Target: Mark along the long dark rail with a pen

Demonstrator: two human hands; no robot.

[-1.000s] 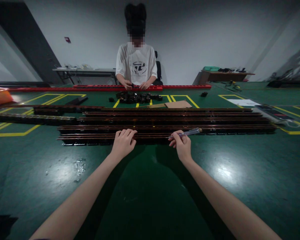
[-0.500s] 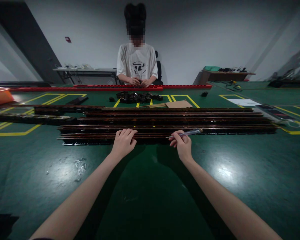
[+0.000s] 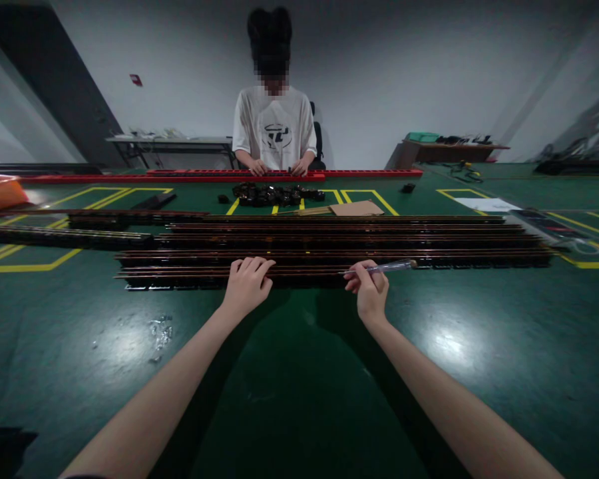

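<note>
Long dark rails (image 3: 174, 274) with thin copper-coloured strips along them lie side by side across the green table. My left hand (image 3: 248, 283) is on the nearest rail, fingers curled over its top and thumb on the near side; the fingertips are partly hidden. To the right, my right hand (image 3: 372, 293) pinches a slim screwdriver (image 3: 394, 266) with a clear purplish handle and a brass-coloured end. Its thin shaft points left, at the front rail's upper edge. Whether the tip touches the rail, I cannot tell.
Across the table (image 3: 299, 392), a co-worker (image 3: 275, 130) has both hands at a long red rail (image 3: 369, 173). Between us lie a heap of small black parts (image 3: 274, 194) and a piece of cardboard (image 3: 357, 208). An orange bin (image 3: 2, 193) stands far left.
My right hand has shifted slightly right along the front rail with the screwdriver. My left hand has stayed put. The co-worker's hands have moved apart and down to the red rail.
</note>
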